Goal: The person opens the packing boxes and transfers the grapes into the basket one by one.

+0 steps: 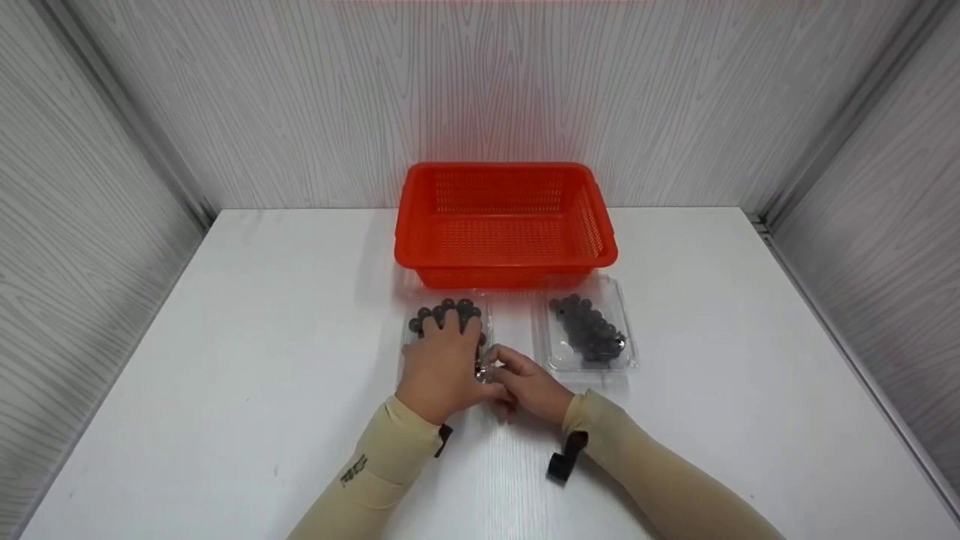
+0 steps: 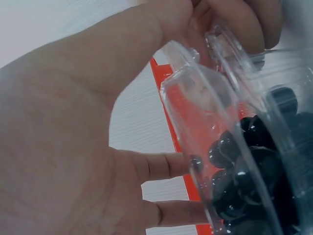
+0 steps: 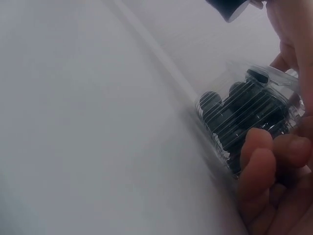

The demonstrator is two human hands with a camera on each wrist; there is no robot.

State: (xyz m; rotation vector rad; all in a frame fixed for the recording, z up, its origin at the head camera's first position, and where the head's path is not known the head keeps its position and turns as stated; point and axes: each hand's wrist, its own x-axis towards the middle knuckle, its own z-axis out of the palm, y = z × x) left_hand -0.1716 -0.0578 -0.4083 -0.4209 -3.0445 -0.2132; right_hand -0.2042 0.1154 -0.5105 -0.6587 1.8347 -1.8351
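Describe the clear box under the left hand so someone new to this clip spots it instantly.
Start at the red basket at the back of the white table. Just in front stand two clear boxes of dark grapes; take the left box. The left hand covers it, while the right box has no hand over it.
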